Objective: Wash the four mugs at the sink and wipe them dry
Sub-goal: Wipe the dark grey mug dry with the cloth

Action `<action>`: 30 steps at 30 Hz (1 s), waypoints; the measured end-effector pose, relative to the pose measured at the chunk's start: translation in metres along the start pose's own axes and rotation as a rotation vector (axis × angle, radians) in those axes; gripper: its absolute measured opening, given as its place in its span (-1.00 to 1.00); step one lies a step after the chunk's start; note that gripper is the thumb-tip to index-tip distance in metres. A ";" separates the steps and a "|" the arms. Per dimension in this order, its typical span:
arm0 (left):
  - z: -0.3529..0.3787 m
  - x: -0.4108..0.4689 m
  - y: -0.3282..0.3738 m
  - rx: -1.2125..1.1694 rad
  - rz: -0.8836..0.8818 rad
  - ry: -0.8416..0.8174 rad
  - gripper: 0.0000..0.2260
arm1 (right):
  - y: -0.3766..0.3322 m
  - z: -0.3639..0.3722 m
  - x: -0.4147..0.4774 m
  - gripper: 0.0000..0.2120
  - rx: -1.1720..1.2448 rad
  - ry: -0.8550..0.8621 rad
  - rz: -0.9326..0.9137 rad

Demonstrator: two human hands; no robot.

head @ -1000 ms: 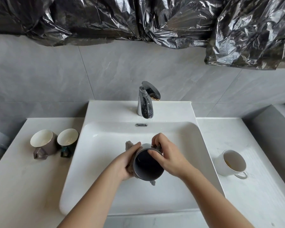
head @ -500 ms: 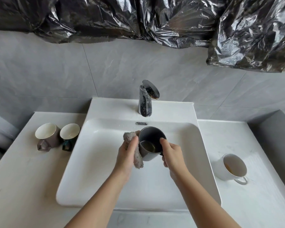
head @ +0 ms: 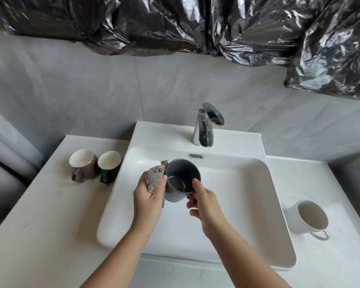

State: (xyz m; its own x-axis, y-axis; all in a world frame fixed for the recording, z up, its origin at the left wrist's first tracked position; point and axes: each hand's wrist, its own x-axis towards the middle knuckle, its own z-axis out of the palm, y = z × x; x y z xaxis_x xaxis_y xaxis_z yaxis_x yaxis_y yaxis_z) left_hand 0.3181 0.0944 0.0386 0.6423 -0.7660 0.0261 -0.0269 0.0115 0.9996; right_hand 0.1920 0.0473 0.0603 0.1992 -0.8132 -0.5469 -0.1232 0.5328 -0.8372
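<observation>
R hand is gripping the grey mug above the sink, thumb on rim, fingers curled below. L hand is clutching a cloth, pressing it vs the mug's left side. Brown mug & green mug are sitting side by side on counter at left; white mug at right.

Two mugs left of sink; third mug right; fourth mug above; tap behind.
</observation>
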 end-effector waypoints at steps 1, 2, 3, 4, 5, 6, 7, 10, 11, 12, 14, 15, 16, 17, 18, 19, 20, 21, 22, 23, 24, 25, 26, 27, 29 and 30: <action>-0.010 0.002 0.003 -0.004 0.019 0.036 -0.80 | -0.002 0.011 -0.003 -0.66 -0.011 -0.014 0.002; -0.020 0.004 0.008 -0.010 0.041 0.072 -0.82 | -0.003 0.023 -0.007 -0.67 -0.015 -0.028 0.004; -0.030 0.007 0.012 -0.019 0.063 0.108 -0.82 | -0.005 0.035 -0.010 -0.67 -0.015 -0.041 0.003; -0.040 0.010 0.016 -0.030 0.079 0.144 -0.82 | -0.007 0.048 -0.013 -0.67 -0.014 -0.058 0.002; -0.051 0.014 0.020 -0.041 0.088 0.179 -0.80 | -0.008 0.061 -0.015 -0.65 -0.016 -0.077 0.001; -0.062 0.020 0.021 -0.042 0.093 0.216 -0.79 | -0.009 0.074 -0.017 -0.64 -0.018 -0.100 0.000; -0.073 0.025 0.023 -0.040 0.097 0.248 -0.78 | -0.009 0.087 -0.019 -0.63 -0.019 -0.123 0.000; -0.107 0.042 0.018 -0.029 0.070 0.309 -0.84 | -0.008 0.124 -0.021 -0.66 -0.013 -0.179 0.021; -0.117 0.047 0.016 -0.021 0.054 0.324 -0.83 | -0.008 0.134 -0.022 -0.67 -0.017 -0.193 0.032; -0.127 0.050 0.013 -0.010 0.040 0.337 -0.83 | -0.007 0.144 -0.021 -0.68 -0.024 -0.206 0.039; -0.146 0.055 0.007 0.023 0.027 0.351 -0.88 | -0.005 0.163 -0.019 -0.69 -0.037 -0.219 0.045; -0.154 0.057 0.005 0.038 0.023 0.357 -0.89 | -0.002 0.172 -0.017 -0.70 -0.046 -0.220 0.047; -0.162 0.059 0.001 0.046 0.018 0.363 -0.90 | 0.001 0.181 -0.015 -0.71 -0.055 -0.220 0.049; -0.170 0.061 -0.003 0.051 0.009 0.369 -0.89 | 0.004 0.190 -0.013 -0.71 -0.057 -0.219 0.054; -0.177 0.064 -0.007 0.051 -0.004 0.376 -0.88 | 0.009 0.200 -0.010 -0.71 -0.051 -0.218 0.060; -0.184 0.066 -0.012 0.045 -0.020 0.387 -0.87 | 0.013 0.209 -0.007 -0.71 -0.044 -0.216 0.067; -0.191 0.068 -0.018 0.042 -0.041 0.400 -0.88 | 0.018 0.218 -0.004 -0.71 -0.046 -0.211 0.077; -0.197 0.069 -0.024 0.043 -0.064 0.409 -0.89 | 0.023 0.226 -0.001 -0.70 -0.058 -0.206 0.089; -0.202 0.071 -0.030 0.053 -0.086 0.415 -0.91 | 0.029 0.234 0.002 -0.69 -0.072 -0.198 0.103; -0.206 0.073 -0.035 0.067 -0.107 0.413 -0.91 | 0.035 0.241 0.005 -0.67 -0.080 -0.188 0.118; -0.209 0.075 -0.042 0.088 -0.124 0.408 -0.90 | 0.040 0.247 0.008 -0.66 -0.082 -0.176 0.133; -0.212 0.077 -0.047 0.106 -0.141 0.406 -0.88 | 0.045 0.253 0.012 -0.66 -0.080 -0.167 0.149; -0.215 0.079 -0.053 0.119 -0.162 0.403 -0.84 | 0.049 0.260 0.015 -0.66 -0.075 -0.160 0.163; -0.217 0.080 -0.058 0.123 -0.178 0.405 -0.80 | 0.052 0.266 0.018 -0.66 -0.070 -0.154 0.174; -0.223 0.082 -0.069 0.142 -0.219 0.415 -0.74 | 0.057 0.277 0.024 -0.69 -0.067 -0.138 0.195; -0.226 0.082 -0.073 0.152 -0.230 0.420 -0.70 | 0.060 0.282 0.026 -0.69 -0.063 -0.130 0.209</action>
State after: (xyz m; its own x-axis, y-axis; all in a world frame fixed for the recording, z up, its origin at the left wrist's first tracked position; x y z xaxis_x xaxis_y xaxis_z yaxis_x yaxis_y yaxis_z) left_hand 0.5461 0.1761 -0.0295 0.8967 -0.4125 -0.1603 0.0603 -0.2449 0.9677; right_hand 0.4637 0.1242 -0.0021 0.2857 -0.6482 -0.7059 -0.2340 0.6671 -0.7073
